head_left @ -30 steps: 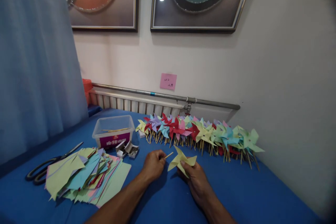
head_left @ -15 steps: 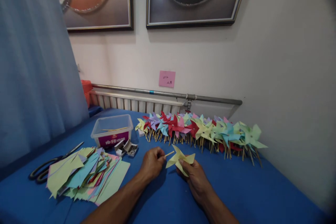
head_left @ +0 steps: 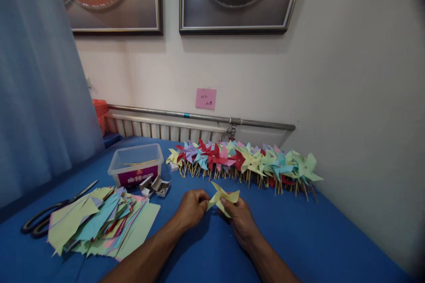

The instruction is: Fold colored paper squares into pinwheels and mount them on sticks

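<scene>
My right hand grips a pale yellow paper pinwheel, thumb pressed on its front near the middle. Close by on the left, my left hand is closed in a pinch at the pinwheel's left blade. The thin wooden stick it held a moment ago is now mostly hidden by the fingers and the paper. Behind both hands stand rows of finished pinwheels on sticks, in red, yellow, blue, green, pink and purple.
At left lies a pile of coloured paper pieces beside black-handled scissors. A clear plastic tub holds a few sticks. In front of it are small open boxes with metal pins. The wall and radiator bound the blue table.
My hands have come closer together, and the stick in my left hand has gone behind or against the pinwheel. The view has turned slightly to the right.
</scene>
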Motion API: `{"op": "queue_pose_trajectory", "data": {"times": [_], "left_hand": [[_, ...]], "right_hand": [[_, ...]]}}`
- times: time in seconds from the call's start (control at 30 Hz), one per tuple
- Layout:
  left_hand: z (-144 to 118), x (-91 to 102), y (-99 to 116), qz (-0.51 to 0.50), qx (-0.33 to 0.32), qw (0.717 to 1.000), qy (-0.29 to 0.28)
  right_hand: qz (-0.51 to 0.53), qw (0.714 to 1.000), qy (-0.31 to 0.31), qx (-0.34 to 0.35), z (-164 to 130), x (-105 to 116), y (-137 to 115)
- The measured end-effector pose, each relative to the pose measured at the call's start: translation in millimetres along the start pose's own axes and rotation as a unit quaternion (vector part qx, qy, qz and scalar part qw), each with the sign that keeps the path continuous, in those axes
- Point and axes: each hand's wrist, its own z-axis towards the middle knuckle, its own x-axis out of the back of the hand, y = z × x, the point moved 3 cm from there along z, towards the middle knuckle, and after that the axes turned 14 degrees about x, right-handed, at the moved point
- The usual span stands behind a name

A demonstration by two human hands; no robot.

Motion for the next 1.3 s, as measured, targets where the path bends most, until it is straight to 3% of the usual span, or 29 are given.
{"op": "queue_pose_trajectory", "data": {"times": [0.23,0.63,1.3], "left_hand": [[-1,-0.4,0,0.019,-0.002,1.000,-0.001],[0,-0.1,-1,0.034,0.004,0.999,0.018],[0,-0.9,-1,0.044,0.003,0.999,0.018]], "right_hand": [[-0.016,1.000,-0.004,0.005,-3,-2,-4],[-0.043,0.999,-0.007,0.016,6,7,15],[-0.058,0.998,-0.010,0.028,10,10,22]]}}
